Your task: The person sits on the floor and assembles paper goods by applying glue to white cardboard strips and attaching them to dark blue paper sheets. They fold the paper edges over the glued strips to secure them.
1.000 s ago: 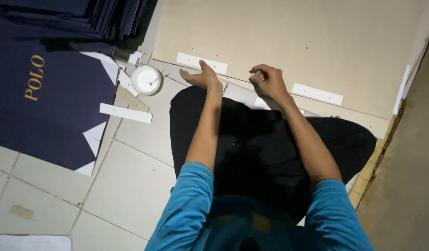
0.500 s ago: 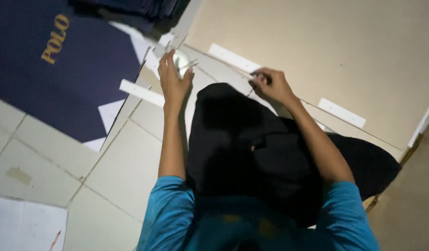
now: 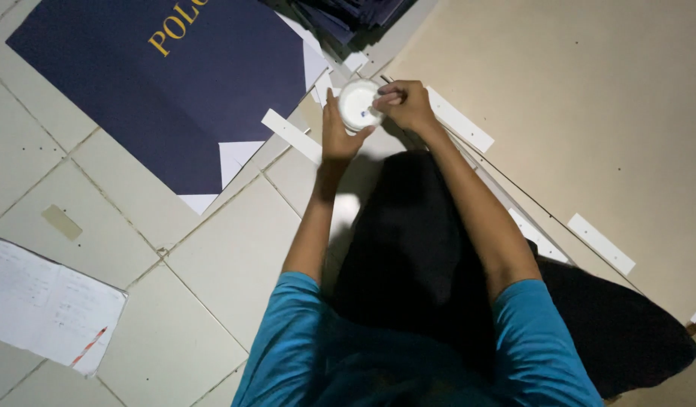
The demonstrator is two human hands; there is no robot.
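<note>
My left hand (image 3: 337,134) holds a small white round roll (image 3: 355,105), like a tape roll, from its left side just above the floor. The fingertips of my right hand (image 3: 407,104) pinch at the roll's right edge. Both forearms reach forward over my lap in black trousers (image 3: 416,249). A white paper strip (image 3: 291,136) lies on the tiles just left of my left hand. Another white strip (image 3: 459,119) lies to the right of my right hand, on the edge of a large tan board (image 3: 581,105).
A big navy sheet with gold lettering (image 3: 152,83) lies on the tiled floor at the upper left, below a stack of navy sheets (image 3: 348,11). An open notebook with a pencil (image 3: 50,305) sits at the lower left. One more white strip (image 3: 600,243) rests on the board.
My left hand reached to the white roll on the floor and lifted it. My right hand moved left from the board's edge onto the roll.
</note>
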